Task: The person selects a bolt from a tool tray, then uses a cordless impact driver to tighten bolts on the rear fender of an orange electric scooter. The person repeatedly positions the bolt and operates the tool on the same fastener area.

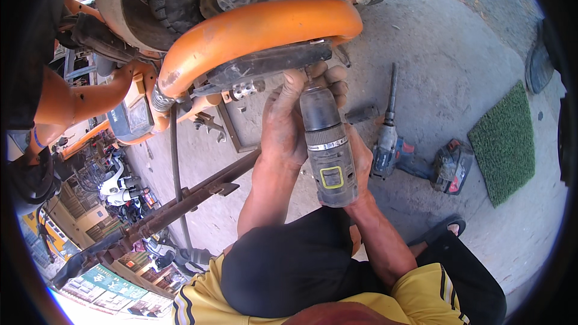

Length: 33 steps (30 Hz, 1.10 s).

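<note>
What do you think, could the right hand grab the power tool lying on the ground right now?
Probably not straight away: the right hand seems busy gripping the grey drill. Were it free, nothing visible seems to block the power tool.

Cordless drill [334, 162]: matt, dusty plastic casing; smooth chuck sleeve [319, 109]. Tubular frame [259, 24]: glossy painted metal, scuffed in places. Tyre [167, 0]: treaded matt rubber. Stand bar [208, 184]: rough, rusty-looking metal. Second power tool [385, 147]: dull metal housing, plastic battery pack [453, 165]. Turf mat [506, 144]: rough synthetic pile. Ground [439, 60]: matt, gritty concrete. Trousers [280, 265]: matt cloth.
</note>
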Available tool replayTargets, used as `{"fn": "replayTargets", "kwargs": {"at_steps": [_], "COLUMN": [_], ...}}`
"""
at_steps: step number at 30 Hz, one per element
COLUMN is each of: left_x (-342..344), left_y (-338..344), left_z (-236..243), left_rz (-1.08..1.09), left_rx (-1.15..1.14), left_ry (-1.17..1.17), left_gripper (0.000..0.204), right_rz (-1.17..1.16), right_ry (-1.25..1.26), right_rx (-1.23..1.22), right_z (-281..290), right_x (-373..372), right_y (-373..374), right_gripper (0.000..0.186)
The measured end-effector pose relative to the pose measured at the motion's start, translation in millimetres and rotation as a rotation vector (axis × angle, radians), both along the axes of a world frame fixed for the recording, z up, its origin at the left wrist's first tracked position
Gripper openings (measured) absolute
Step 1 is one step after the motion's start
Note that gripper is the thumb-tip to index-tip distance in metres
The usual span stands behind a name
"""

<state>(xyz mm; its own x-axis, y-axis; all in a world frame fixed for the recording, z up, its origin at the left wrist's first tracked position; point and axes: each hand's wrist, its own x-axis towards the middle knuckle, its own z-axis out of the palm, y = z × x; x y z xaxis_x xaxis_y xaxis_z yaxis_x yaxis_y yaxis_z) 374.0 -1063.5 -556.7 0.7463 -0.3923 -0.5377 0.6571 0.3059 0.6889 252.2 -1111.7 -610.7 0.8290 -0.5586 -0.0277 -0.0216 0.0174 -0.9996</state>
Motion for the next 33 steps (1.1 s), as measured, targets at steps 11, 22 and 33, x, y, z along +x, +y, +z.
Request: {"fn": "replayTargets", "kwargs": {"at_steps": [11,22,33], "left_x": [1.3,-0.4,-5.9], "left_y": [1.4,2.9,24.5], "left_z": [0.9,-3.6,3.5], "left_rz": [-0.059,-0.004,0.314], "left_rx": [0.046,0.114,0.706], "left_ry": [-0.038,-0.075,-1.095], "left_gripper": [0.068,0.064,0.042], "right_rz": [0.024,-0.029,0.026], "right_ry": [-0.042,-0.085,-0.098], "right_rx": [0.124,0.045,0.201], "right_z": [6.1,-6.0,-6.1], "right_x": [-1.5,-3.8,-4.4], "right_y": [-11.4,-5.4,-7.2], "right_gripper": [0.059,0.065,0.050]}}
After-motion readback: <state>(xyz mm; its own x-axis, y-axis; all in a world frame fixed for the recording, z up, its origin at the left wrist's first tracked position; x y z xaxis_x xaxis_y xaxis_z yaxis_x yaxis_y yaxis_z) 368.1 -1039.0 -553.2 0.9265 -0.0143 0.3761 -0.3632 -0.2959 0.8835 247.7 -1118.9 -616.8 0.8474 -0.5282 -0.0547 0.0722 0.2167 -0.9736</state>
